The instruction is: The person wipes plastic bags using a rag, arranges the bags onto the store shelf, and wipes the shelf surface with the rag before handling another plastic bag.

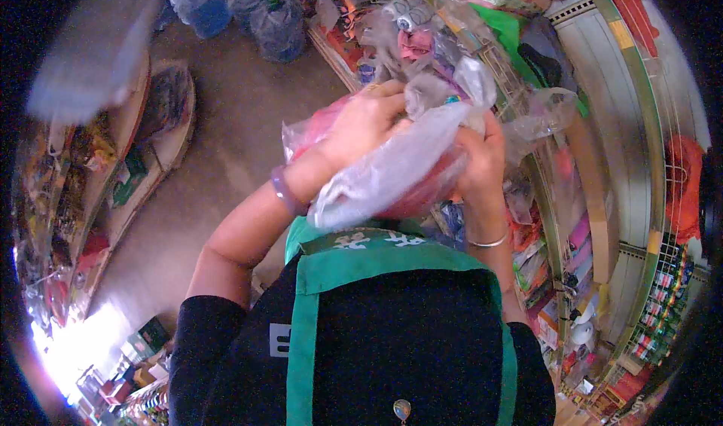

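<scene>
The left hand [365,125] and right hand [480,158] have their fingers curled around a translucent plastic bag [399,171], held up between them at the green apron's [392,259] top edge, clear of any shelf.

single head-worn fisheye view, from above the green apron [392,259], facing forward and steeply down past it, close over it
</scene>
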Tool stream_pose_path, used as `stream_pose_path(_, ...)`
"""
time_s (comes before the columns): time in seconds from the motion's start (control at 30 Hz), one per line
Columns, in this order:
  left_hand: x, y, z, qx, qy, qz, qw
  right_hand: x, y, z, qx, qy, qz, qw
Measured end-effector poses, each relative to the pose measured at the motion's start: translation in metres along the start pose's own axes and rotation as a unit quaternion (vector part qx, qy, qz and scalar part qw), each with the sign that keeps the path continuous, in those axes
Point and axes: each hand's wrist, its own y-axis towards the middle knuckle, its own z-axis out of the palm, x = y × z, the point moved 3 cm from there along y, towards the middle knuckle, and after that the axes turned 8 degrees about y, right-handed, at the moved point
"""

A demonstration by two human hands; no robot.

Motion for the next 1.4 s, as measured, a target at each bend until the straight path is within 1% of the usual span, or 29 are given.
stream_pose_path(0.07,0.003,-0.006,-0.021,0.081,0.047,-0.026,0.995,0.002,0.002,-0.009,-0.028,0.022,-0.005,0.999)
stream_pose_path(0.13,0.027,-0.024,-0.033,0.140,0.186,-0.090,0.968,-0.005,0.001,-0.016,-0.044,0.054,-0.015,0.997)
stream_pose_path(0.2,0.052,-0.037,-0.058,0.298,0.272,-0.226,0.886,0.004,0.004,-0.012,-0.059,0.113,0.024,0.992)
stream_pose_path(0.27,0.083,-0.063,-0.061,0.088,0.172,-0.277,0.941,0.013,0.008,-0.003,-0.060,0.133,0.044,0.988)
stream_pose_path(0.3,0.067,-0.060,-0.065,-0.036,0.049,-0.260,0.964,0.016,0.008,0.001,-0.053,0.121,0.050,0.990)
stream_pose_path(0.33,0.057,-0.055,-0.061,-0.132,-0.069,-0.284,0.947,0.016,0.010,0.002,-0.042,0.108,0.056,0.992)
stream_pose_path(0.37,0.027,-0.043,-0.062,-0.129,-0.115,-0.276,0.945,0.009,0.012,0.004,0.003,0.097,0.056,0.994)
stream_pose_path(0.4,-0.003,-0.033,-0.061,-0.128,-0.159,-0.270,0.941,0.007,0.013,0.008,-0.002,0.120,0.053,0.991)
stream_pose_path(0.43,-0.023,-0.021,-0.053,-0.104,-0.056,-0.148,0.982,0.005,0.015,0.015,-0.006,0.142,0.050,0.989)
stream_pose_path(0.47,-0.041,-0.012,-0.042,-0.078,0.050,-0.023,0.995,0.003,0.016,0.019,-0.008,0.166,0.048,0.985)
stream_pose_path(0.53,-0.040,-0.013,0.010,-0.087,0.019,-0.005,0.996,0.012,0.017,0.022,0.032,0.183,0.035,0.982)
stream_pose_path(0.63,-0.027,-0.022,0.013,-0.055,0.153,0.056,0.985,0.016,0.029,0.007,0.069,0.225,0.061,0.970)
stream_pose_path(0.67,-0.022,-0.028,0.009,-0.056,0.191,0.055,0.979,0.013,0.029,0.008,0.052,0.231,0.066,0.969)
stream_pose_path(0.73,-0.004,-0.048,0.005,0.001,0.251,0.019,0.968,0.009,0.027,0.020,0.024,0.247,0.078,0.966)
stream_pose_path(0.77,0.010,-0.059,0.009,0.028,0.243,-0.028,0.969,0.006,0.029,0.017,-0.016,0.230,0.081,0.970)
stream_pose_path(0.83,0.043,-0.094,0.025,0.085,0.224,-0.126,0.963,0.006,0.034,0.012,0.012,0.312,0.094,0.945)
stream_pose_path(0.87,0.072,-0.116,0.039,0.094,0.020,-0.285,0.954,0.007,0.037,0.007,0.027,0.350,0.105,0.931)
stream_pose_path(0.9,0.073,-0.122,0.035,0.056,0.014,-0.315,0.947,0.016,0.042,0.003,0.077,0.389,0.097,0.913)
stream_pose_path(0.93,0.075,-0.124,0.033,0.020,0.008,-0.340,0.940,0.020,0.045,-0.004,0.025,0.367,0.066,0.928)
stream_pose_path(1.0,0.047,-0.102,0.020,-0.098,-0.060,-0.234,0.965,0.033,0.041,-0.007,0.085,0.415,0.071,0.903)
stream_pose_path(1.03,0.026,-0.081,0.004,-0.160,-0.094,-0.180,0.966,0.032,0.041,-0.007,0.046,0.390,0.060,0.918)
stream_pose_path(1.1,-0.021,-0.029,-0.024,-0.188,-0.148,-0.059,0.969,0.025,0.043,0.000,-0.025,0.343,0.039,0.938)
stream_pose_path(1.13,-0.027,-0.016,-0.015,-0.162,-0.103,0.019,0.981,0.024,0.044,0.002,-0.019,0.334,0.048,0.941)
stream_pose_path(1.17,-0.040,-0.004,-0.007,-0.072,-0.028,0.084,0.993,0.023,0.045,0.002,-0.013,0.326,0.057,0.944)
stream_pose_path(1.2,-0.046,-0.004,0.009,-0.025,0.049,0.107,0.993,0.022,0.047,0.002,-0.007,0.316,0.067,0.946)
stream_pose_path(1.27,-0.040,-0.025,0.026,-0.074,0.030,0.147,0.986,0.024,0.054,0.005,0.012,0.359,0.092,0.929)
stream_pose_path(1.33,-0.030,-0.056,0.037,-0.006,0.040,0.185,0.982,0.028,0.050,0.016,-0.005,0.379,0.099,0.920)
stream_pose_path(1.37,-0.022,-0.075,0.042,0.030,0.043,0.199,0.979,0.030,0.048,0.021,0.044,0.431,0.125,0.893)
stream_pose_path(1.4,-0.009,-0.090,0.048,0.043,0.035,0.193,0.980,0.032,0.049,0.025,0.029,0.414,0.108,0.904)
